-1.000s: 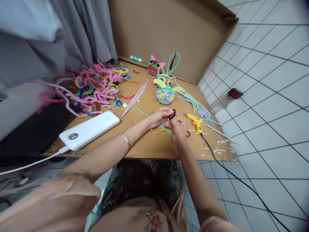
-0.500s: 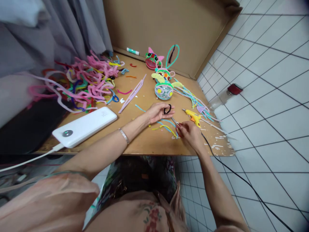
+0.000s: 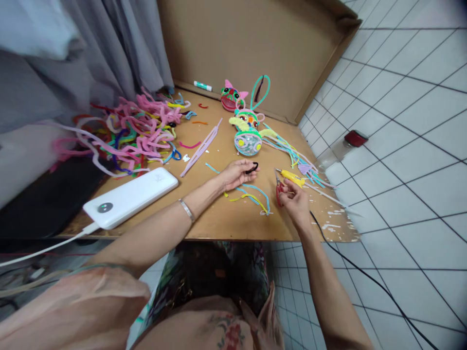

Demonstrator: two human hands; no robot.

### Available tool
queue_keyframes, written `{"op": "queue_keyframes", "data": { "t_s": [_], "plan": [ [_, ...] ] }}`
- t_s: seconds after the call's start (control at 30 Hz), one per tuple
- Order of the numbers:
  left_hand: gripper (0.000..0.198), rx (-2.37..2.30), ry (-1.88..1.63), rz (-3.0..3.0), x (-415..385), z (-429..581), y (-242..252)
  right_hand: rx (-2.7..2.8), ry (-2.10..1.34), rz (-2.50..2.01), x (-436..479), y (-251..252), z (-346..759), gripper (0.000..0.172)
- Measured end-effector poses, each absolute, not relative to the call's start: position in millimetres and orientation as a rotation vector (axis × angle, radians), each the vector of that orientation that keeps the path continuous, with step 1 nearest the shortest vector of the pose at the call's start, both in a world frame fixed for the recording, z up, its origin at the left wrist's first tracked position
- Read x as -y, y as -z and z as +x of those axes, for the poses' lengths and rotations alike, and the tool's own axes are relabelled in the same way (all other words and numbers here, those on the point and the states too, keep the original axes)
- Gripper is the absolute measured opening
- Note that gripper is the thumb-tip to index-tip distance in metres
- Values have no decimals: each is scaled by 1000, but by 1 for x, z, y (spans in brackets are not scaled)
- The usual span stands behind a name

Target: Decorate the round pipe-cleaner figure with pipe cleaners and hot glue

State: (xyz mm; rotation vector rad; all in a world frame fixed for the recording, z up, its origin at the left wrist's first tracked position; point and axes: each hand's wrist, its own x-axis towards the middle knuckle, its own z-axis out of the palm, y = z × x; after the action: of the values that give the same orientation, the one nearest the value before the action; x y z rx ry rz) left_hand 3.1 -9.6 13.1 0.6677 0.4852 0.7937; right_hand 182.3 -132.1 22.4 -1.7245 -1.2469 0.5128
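Observation:
My left hand (image 3: 235, 174) rests on the cardboard work surface (image 3: 219, 214) and pinches a small black pipe-cleaner loop (image 3: 252, 168) between its fingertips. My right hand (image 3: 295, 198) is closed around small red-handled scissors (image 3: 279, 188), lifted just above the board beside the yellow glue gun (image 3: 292, 177). Loose blue and yellow pipe-cleaner pieces (image 3: 251, 196) lie between my two hands. A pipe-cleaner figure with a round clear body (image 3: 248, 138) stands just beyond my left hand.
A big pile of pink and mixed pipe cleaners (image 3: 131, 133) covers the left of the board. A white power bank (image 3: 129, 197) lies near the front edge. A pink cat-face piece (image 3: 230, 96), a green-capped marker (image 3: 202, 86) and a cardboard back wall (image 3: 255, 43) stand behind. The glue gun's black cable (image 3: 365, 277) trails over the tiled floor.
My hands have separated. The left keeps the black loop; the right went down to the board, picked up the red-handled scissors and lifted them next to the glue gun.

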Motion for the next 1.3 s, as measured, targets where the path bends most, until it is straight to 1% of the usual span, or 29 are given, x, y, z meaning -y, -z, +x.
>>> {"op": "queue_keyframes", "data": {
  "t_s": [0.1, 0.2, 0.37, 0.57, 0.67, 0.87, 1.07, 1.13, 1.23, 1.3],
  "plan": [
    [17, -495, -802, 646, 9, 4, -12, 970, -887, -1480, 135, -25, 181, 55],
    [19, -499, -812, 638, 9, 4, -13, 889, -1163, -1294, 141, -30, 169, 54],
    [17, -492, -821, 639, 10, 4, -14, 860, -1336, -1164, 150, -40, 150, 44],
    [16, -467, -812, 615, 10, 3, -14, 869, -1511, -1117, 157, -45, 142, 54],
    [16, -459, -812, 599, 10, 2, -16, 898, -1442, -1192, 156, -43, 141, 57],
    [16, -422, -789, 584, 8, 1, -16, 993, -1048, -1539, 154, -39, 143, 59],
    [17, -413, -768, 583, 7, 1, -16, 1070, -825, -1595, 148, -34, 152, 61],
    [18, -415, -768, 581, 7, 0, -17, 1086, -745, -1625, 146, -31, 156, 59],
    [19, -419, -762, 573, 8, -1, -19, 1172, -627, -1689, 144, -26, 163, 53],
    [19, -419, -757, 571, 8, -1, -20, 1200, -600, -1690, 145, -25, 165, 51]
  ]
}}
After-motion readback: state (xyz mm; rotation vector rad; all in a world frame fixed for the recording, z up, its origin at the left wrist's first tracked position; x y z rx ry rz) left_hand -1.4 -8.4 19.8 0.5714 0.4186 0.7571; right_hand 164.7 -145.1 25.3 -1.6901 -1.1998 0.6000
